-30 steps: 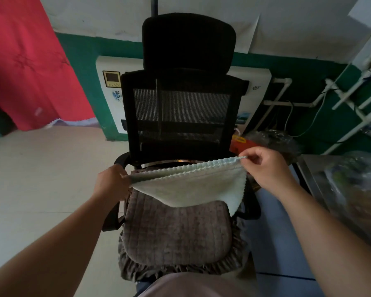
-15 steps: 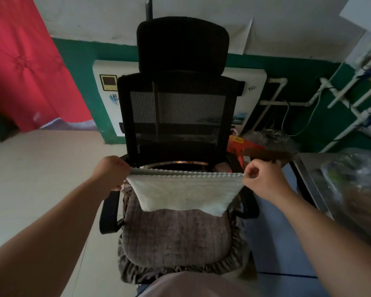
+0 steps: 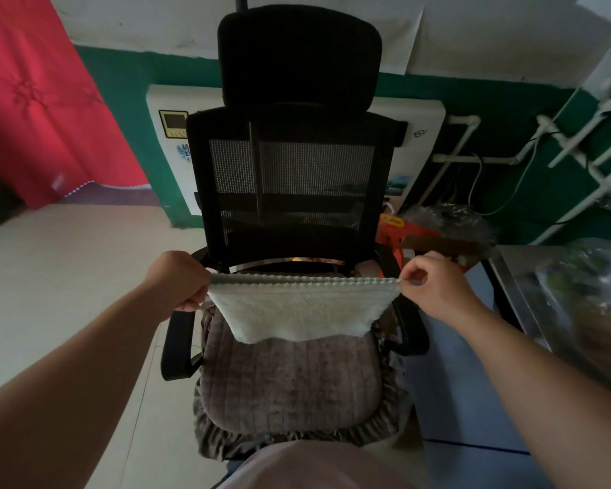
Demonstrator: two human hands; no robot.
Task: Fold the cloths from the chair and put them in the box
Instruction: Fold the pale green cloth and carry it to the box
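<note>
Pale cloth (image 3: 298,314) | stretched between hands, left (image 3: 180,278), right (image 3: 434,285) | seemingly doubled

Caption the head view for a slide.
Both hands, left and right, stretch a pale cloth taut above the chair.

Bare forearms (image 3: 85,375), no sleeves, pinkish garment (image 3: 311,467)

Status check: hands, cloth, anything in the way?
Left hand and right hand each pinch a top corner of the pale cloth. Cloth stretched level, hanging above the chair cushion. No box in view.
</note>
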